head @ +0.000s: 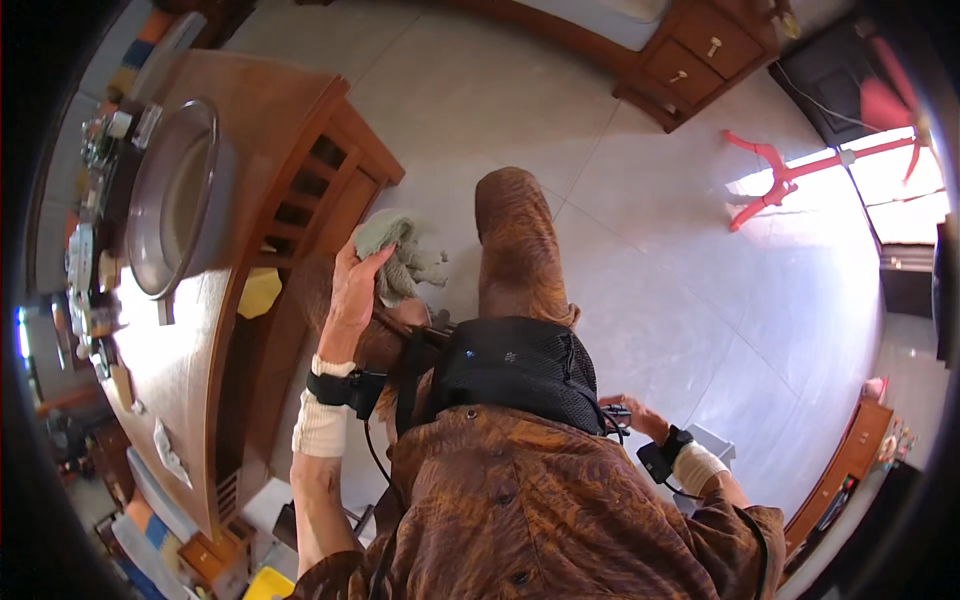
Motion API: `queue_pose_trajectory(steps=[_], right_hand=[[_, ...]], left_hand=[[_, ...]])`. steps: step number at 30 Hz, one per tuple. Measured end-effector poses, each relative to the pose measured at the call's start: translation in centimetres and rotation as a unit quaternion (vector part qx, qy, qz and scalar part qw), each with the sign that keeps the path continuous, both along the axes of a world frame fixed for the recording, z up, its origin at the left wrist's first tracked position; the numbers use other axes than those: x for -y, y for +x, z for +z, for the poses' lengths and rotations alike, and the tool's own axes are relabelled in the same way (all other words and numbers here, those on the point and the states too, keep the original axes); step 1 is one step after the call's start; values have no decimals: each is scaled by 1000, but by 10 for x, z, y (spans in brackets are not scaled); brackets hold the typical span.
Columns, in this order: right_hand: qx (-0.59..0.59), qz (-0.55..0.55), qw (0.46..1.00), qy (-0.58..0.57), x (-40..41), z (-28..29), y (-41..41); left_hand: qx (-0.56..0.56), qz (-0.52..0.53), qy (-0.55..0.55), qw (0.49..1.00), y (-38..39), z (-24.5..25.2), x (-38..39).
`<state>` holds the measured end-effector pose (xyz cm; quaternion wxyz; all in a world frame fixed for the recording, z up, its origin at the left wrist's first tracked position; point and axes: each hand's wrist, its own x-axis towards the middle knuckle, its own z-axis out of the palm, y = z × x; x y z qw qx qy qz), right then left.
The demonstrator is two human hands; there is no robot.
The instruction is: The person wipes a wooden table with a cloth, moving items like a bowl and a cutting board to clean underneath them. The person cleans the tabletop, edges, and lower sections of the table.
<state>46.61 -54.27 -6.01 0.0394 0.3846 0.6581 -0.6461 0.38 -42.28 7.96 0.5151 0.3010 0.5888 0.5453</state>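
Note:
In the head view, my left hand [354, 289] holds a bunched grey-green cloth [397, 255] out over my lap, beside the wooden table. The cloth's loose end hangs from my fingers. My right hand [637, 416] is low at my right side, near the black mesh waist bag [517, 367] and a small dark object with a cable; its fingers are partly hidden, and whether they grip that object is unclear. To the left, a large translucent basin [174, 199] stands on the table top [255, 112].
Many small items [94, 247] line the table's far edge, and a crumpled white tissue [171, 454] lies on top. A yellow thing [259, 292] shows under the table's edge. A red stand [780, 180] rests on the tiled floor, near a wooden drawer cabinet [694, 56].

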Motion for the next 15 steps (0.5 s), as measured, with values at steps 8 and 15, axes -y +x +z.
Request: queue_pose_trajectory(steps=[8,15], right_hand=[[116,11,937,-330,57,31,44],[193,89,860,-463,-31,73,33]], left_hand=[[46,26,-14,998,-29,-7,-3],[109,1,-63,992,-61,-31,-30]])
